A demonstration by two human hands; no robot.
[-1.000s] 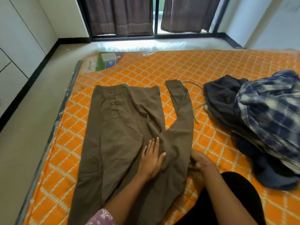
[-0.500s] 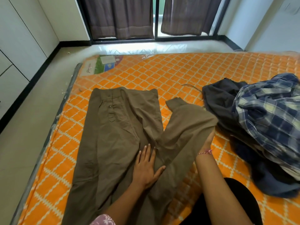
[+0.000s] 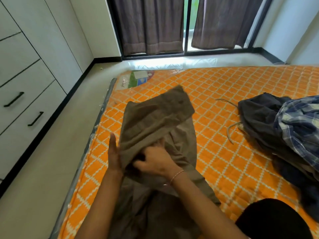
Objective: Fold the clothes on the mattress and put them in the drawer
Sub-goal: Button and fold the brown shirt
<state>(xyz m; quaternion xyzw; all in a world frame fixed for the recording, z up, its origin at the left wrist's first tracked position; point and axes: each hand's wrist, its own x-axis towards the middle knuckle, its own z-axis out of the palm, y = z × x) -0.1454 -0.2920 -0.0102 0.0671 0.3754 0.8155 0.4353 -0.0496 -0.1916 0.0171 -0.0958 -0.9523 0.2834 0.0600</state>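
A person's right hand [image 3: 155, 161] grips olive trousers [image 3: 160, 121] mid-fold on the mattress [image 3: 233, 161]; the left hand [image 3: 114, 152], fingers apparently straight, braces alongside. Unfolded clothes [image 3: 284, 128] wait to the right; drawers [image 3: 25, 107] left.

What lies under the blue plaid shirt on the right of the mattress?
The blue plaid shirt lies on top of a dark garment, with more dark cloth bunched beneath. How many pieces are in that pile is hidden; it rests on the orange mattress.
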